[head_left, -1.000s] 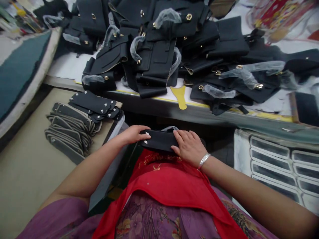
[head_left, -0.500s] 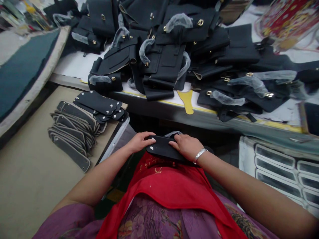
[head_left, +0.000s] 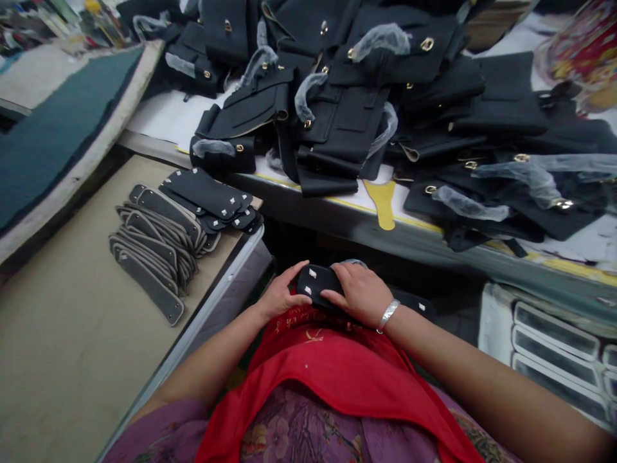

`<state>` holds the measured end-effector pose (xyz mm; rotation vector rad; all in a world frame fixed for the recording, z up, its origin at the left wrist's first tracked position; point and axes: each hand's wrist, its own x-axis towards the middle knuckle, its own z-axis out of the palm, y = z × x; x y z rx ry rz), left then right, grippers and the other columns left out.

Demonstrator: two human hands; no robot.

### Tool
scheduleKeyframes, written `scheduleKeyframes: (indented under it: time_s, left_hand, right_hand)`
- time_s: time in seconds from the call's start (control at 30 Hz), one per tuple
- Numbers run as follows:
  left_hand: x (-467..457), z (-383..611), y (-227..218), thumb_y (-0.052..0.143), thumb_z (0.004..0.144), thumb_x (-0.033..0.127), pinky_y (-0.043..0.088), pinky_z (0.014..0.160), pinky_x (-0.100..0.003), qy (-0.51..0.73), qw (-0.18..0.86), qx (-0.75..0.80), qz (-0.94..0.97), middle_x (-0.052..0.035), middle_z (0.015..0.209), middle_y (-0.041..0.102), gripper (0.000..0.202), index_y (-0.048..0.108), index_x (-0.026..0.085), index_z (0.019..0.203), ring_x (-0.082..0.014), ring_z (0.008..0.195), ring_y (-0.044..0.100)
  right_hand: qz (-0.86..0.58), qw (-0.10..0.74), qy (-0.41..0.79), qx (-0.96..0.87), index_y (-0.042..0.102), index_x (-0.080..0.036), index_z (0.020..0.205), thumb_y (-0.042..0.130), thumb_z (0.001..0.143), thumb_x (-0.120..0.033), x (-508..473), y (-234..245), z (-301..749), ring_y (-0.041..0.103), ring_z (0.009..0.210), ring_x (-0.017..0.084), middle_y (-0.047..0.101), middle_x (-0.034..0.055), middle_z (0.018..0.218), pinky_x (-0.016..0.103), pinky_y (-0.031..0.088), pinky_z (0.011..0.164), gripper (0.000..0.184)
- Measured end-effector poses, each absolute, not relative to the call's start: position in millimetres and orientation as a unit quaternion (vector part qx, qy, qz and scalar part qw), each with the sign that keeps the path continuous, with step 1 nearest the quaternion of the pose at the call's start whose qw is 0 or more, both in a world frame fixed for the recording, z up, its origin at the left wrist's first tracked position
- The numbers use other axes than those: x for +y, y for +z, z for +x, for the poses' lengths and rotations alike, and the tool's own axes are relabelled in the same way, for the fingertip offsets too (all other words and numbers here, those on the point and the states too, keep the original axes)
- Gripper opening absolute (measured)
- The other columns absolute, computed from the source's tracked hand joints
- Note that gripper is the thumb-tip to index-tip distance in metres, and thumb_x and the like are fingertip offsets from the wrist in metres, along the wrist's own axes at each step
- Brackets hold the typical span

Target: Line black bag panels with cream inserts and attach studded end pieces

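A black oblong bag panel (head_left: 315,283) with small silver studs lies across my lap on a red apron (head_left: 337,366). My left hand (head_left: 282,294) grips its left end with fingers curled round the edge. My right hand (head_left: 359,292), a silver bangle on the wrist, presses down on the panel's middle with bent fingers. The panel's right end (head_left: 414,305) shows past my right wrist.
A stack of similar studded black and grey panels (head_left: 183,222) lies on the beige side table (head_left: 62,334) at left. The bench ahead (head_left: 414,228) holds a heap of black bag parts (head_left: 347,109) with gold fittings and a yellow template (head_left: 384,202). White trays (head_left: 554,334) sit at right.
The view has shifted so everything sits further right. My hands have slid along the panel, so its left end with two studs now shows between them.
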<state>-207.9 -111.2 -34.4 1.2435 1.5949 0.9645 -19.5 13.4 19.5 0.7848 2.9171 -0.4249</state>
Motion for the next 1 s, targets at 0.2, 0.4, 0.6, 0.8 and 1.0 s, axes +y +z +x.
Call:
scheduleKeyframes:
  time_s: [0.2,0.4,0.6,0.8,1.0]
  left_hand:
    - [-109.8,-198.9,-5.8,0.061,0.077,0.043,0.047,0.074,-0.028,0.379,0.307,0.737,0.469,-0.0057,0.099,0.059,0.033,0.06,0.017,0.097,-0.0159,0.084,0.057]
    - [-93.8,-202.1,7.1,0.059,0.078,0.04,0.036,0.053,-0.022,0.318,0.401,0.74,0.436,0.0029,0.06,0.051,0.027,0.055,0.015,0.066,-0.0102,0.056,0.046]
    - [-88.7,-205.6,10.7,0.058,0.08,0.031,0.035,0.058,-0.022,0.341,0.372,0.699,0.507,0.0023,0.066,0.051,0.022,0.056,0.015,0.065,-0.0095,0.061,0.047]
    - [-89.6,-204.8,4.2,0.055,0.083,0.031,0.036,0.06,-0.022,0.361,0.338,0.705,0.508,0.0017,0.067,0.05,0.022,0.056,0.016,0.066,-0.0103,0.064,0.047]
    - [-90.1,-204.3,9.0,0.051,0.085,0.029,0.034,0.06,-0.024,0.271,0.26,0.737,0.563,0.0015,0.069,0.047,0.022,0.051,0.017,0.067,-0.0112,0.065,0.046]
  right_hand:
    - [0.26,0.057,-0.149,0.952,0.05,-0.013,0.117,0.036,0.086,-0.061,10.7,15.2,-30.9,0.056,0.094,0.026,0.061,0.013,0.102,0.034,0.041,0.079,0.058]
    - [0.27,0.053,-0.158,0.948,0.051,-0.015,0.114,0.038,0.085,-0.061,10.1,13.2,-28.8,0.056,0.092,0.025,0.061,0.0116,0.099,0.034,0.041,0.078,0.056]
    - [0.276,0.046,-0.169,0.945,0.051,-0.015,0.114,0.038,0.085,-0.061,11.4,12.4,-27.8,0.056,0.093,0.026,0.061,0.0114,0.099,0.035,0.041,0.08,0.056]
    - [0.282,0.054,-0.174,0.942,0.052,-0.016,0.112,0.037,0.084,-0.064,14.1,10.3,-29.8,0.057,0.092,0.026,0.062,0.0114,0.098,0.035,0.042,0.078,0.057]
    - [0.292,0.084,-0.165,0.939,0.054,-0.016,0.101,0.036,0.084,-0.064,16.1,9.8,-37.3,0.059,0.088,0.025,0.063,0.0113,0.093,0.032,0.043,0.068,0.054]
